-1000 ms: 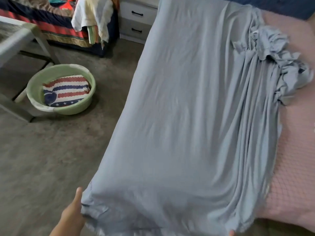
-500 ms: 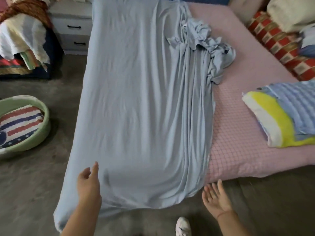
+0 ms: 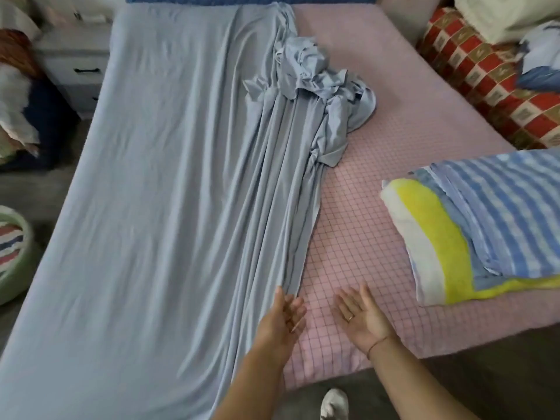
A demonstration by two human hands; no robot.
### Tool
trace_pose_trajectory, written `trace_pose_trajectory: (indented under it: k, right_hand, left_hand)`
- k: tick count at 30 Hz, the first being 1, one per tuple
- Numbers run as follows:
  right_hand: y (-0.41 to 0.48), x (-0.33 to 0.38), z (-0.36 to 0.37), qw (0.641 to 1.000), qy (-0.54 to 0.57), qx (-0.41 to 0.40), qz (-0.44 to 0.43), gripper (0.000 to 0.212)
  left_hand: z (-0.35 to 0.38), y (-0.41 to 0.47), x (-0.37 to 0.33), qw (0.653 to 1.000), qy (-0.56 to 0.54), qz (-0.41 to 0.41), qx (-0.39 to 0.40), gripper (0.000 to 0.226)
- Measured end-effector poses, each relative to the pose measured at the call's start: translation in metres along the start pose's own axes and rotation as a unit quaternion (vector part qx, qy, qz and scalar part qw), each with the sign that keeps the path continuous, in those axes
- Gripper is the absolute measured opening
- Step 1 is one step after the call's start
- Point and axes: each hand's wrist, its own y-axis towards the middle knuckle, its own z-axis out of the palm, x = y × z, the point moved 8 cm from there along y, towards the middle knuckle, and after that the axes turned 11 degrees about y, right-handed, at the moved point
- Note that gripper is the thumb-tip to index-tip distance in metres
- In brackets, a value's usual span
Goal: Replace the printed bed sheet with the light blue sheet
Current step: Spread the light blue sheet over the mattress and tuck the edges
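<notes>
The light blue sheet (image 3: 157, 189) lies spread over the left half of the bed, gathered in long folds down the middle and bunched in a heap (image 3: 315, 77) further up. The right half shows the pink checked mattress cover (image 3: 363, 225). My left hand (image 3: 283, 319) is at the near end of the folded edge, fingers relaxed and holding nothing. A little to its right, my right hand (image 3: 360, 316) hovers palm up over the pink cover, fingers straight.
A folded blue-checked and yellow cloth (image 3: 472, 225) lies on the bed's right side. Red patterned bedding (image 3: 485, 83) is piled at the far right. A green basin (image 3: 12, 253) with striped cloth sits on the floor left, a white drawer unit (image 3: 75, 65) beyond it.
The view has swung right. My left hand let go of the sheet's near left corner and moved right to the folded edge. My right hand rose from below the bed end onto the pink cover.
</notes>
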Motion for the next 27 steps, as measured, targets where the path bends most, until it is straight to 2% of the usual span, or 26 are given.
trace_pose_trajectory:
  k: [4, 8, 12, 16, 21, 24, 27]
  right_hand:
    - [0.04, 0.042, 0.017, 0.999, -0.043, 0.014, 0.011, 0.084]
    - [0.081, 0.062, 0.045, 0.998, -0.057, 0.022, 0.025, 0.083]
    - [0.12, 0.08, 0.077, 0.996, -0.077, 0.035, 0.04, 0.086]
    - [0.167, 0.092, 0.105, 0.994, -0.064, 0.059, 0.066, 0.084]
    - [0.225, 0.101, 0.144, 0.99, -0.091, 0.075, 0.079, 0.086]
    - [0.258, 0.101, 0.175, 0.984, -0.121, 0.105, 0.077, 0.096]
    - [0.284, 0.095, 0.214, 0.967, -0.136, 0.19, 0.098, 0.073]
  left_hand:
    - [0.053, 0.037, 0.006, 0.997, -0.069, -0.015, -0.018, 0.065]
    - [0.078, 0.063, -0.004, 0.987, -0.152, -0.029, -0.049, 0.077]
    - [0.095, 0.101, -0.022, 0.962, -0.271, -0.01, -0.031, 0.086]
    - [0.096, 0.145, -0.05, 0.933, -0.353, 0.045, -0.056, 0.077]
    - [0.091, 0.172, -0.051, 0.923, -0.358, 0.068, -0.124, 0.04]
    - [0.091, 0.182, -0.049, 0.917, -0.361, 0.065, -0.155, 0.035]
    - [0.088, 0.19, -0.044, 0.908, -0.367, 0.062, -0.191, 0.042]
